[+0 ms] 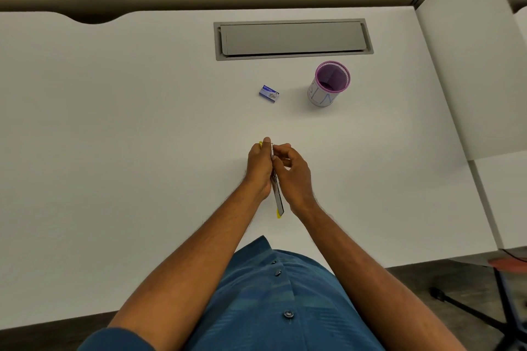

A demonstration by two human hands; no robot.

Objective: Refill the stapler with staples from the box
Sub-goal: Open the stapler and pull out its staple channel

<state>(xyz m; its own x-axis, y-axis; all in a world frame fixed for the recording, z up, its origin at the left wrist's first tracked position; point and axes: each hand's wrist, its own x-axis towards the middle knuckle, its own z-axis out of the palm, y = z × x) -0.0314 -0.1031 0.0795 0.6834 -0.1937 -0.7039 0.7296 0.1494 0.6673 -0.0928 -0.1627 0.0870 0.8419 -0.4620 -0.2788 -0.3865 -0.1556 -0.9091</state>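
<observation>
Blue button-front shirt (pixel 273 293) filled the bottom of the view, with both bare forearms reaching out from it over the white desk (pixel 114 122). Both hands met at the stapler (pixel 277 196), which was held above the desk surface, its long metal body running lengthwise away from the person. Its yellow end pointed back toward the shirt and a bit of yellow showed at the far tip, behind the fingers. The left hand (pixel 259 168) was clenched around the stapler's far half from the left side, fingers wrapped over it. The right hand (pixel 293 171) pressed in from the right, its fingertips (pixel 281 148) pinching the thin metal top edge near the far end. Whether the stapler's magazine was opened could not be told, since the hands covered that part.

Beyond the stapler, well apart from it and farther from the person, the small blue staple box (pixel 269 93) lay flat on the desk, apparently closed. To the right of the stapler's line and slightly farther still than the box stood a purple mesh pen cup (pixel 329 84), upright, with pale lettering on its side too blurred to read. Farther again past the stapler, a grey cable hatch (pixel 293 38) was set flush in the desk with its lid down.
</observation>
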